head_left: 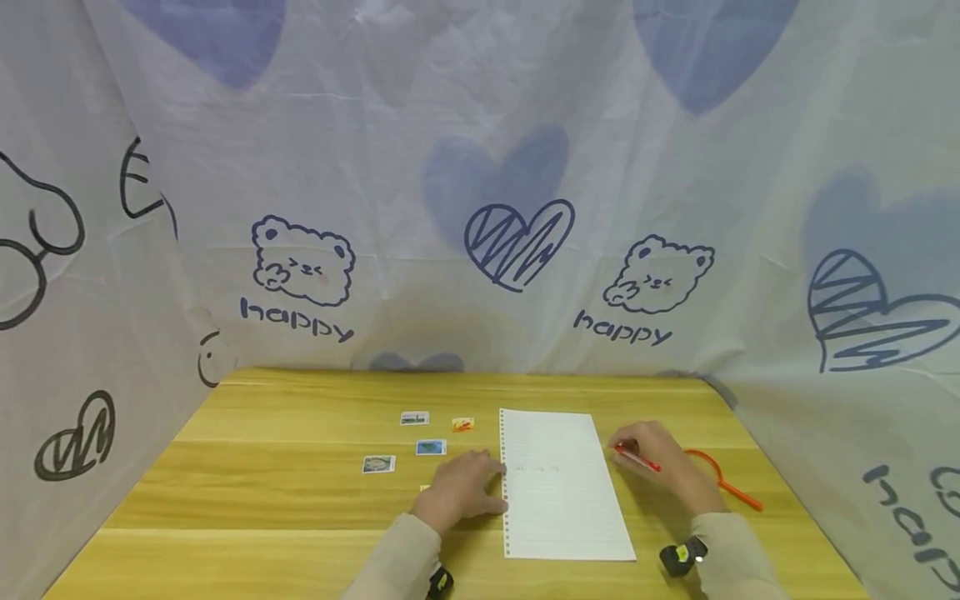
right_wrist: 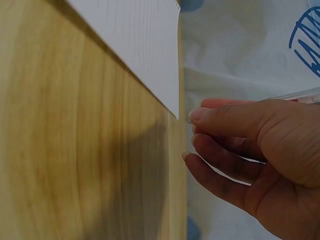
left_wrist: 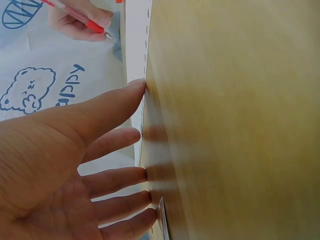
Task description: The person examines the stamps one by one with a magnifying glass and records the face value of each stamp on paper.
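A white lined sheet of paper [head_left: 570,517] with a punched left edge lies on the wooden table, a short row of faint writing in its upper half. At that left edge rests my left hand [head_left: 463,487], its fingers fairly straight and spread; in the left wrist view the thumb tip [left_wrist: 137,85] meets the paper's margin. Just right of the sheet, my right hand [head_left: 667,458] pinches a red pen [head_left: 637,457] between thumb and fingers. The pen has a clear barrel and red grip, and its tip is held off the paper.
Several small picture stamps [head_left: 431,447] lie left of the sheet, one partly hidden behind my left hand. An orange magnifying glass [head_left: 741,497] lies right of my right hand, which covers part of it. A printed cloth [head_left: 405,292] hangs behind the table [head_left: 262,500].
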`<control>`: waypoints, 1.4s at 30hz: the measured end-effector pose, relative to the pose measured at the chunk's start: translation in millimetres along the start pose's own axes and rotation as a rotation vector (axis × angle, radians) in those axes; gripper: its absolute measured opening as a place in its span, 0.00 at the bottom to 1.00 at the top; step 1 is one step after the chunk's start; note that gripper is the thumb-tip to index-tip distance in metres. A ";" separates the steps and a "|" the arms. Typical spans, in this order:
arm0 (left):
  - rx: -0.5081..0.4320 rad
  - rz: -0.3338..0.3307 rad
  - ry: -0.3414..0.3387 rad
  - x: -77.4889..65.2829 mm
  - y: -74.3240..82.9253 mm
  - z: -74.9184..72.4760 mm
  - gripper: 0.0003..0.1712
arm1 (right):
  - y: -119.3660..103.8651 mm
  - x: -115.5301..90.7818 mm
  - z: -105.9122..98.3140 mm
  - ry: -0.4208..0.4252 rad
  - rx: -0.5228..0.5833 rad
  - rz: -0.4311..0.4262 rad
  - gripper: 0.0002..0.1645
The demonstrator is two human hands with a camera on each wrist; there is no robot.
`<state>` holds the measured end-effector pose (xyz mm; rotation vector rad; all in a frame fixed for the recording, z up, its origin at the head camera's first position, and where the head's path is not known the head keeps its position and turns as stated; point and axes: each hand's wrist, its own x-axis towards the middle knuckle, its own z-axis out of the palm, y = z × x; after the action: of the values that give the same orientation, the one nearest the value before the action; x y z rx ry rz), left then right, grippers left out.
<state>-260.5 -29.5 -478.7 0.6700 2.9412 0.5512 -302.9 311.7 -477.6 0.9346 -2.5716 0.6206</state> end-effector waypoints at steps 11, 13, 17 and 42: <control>-0.003 -0.009 -0.014 -0.7 0.8 -1.0 0.31 | 3.9 -12.7 -13.2 -0.164 -0.012 0.299 0.13; -0.004 -0.011 -0.014 -0.9 1.1 -1.4 0.31 | 4.4 -13.6 -15.0 -0.192 -0.019 0.338 0.17; 0.001 -0.013 -0.013 -1.3 1.6 -1.9 0.31 | 8.9 -15.6 -14.9 -0.207 -0.045 0.350 0.20; 0.011 -0.003 -0.009 1.0 0.3 0.6 0.31 | 20.4 -21.3 -10.7 -0.205 -0.205 0.234 0.20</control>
<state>-261.2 -28.7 -479.2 0.6679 2.9380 0.5307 -299.3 342.2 -483.8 0.6658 -2.8879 0.3236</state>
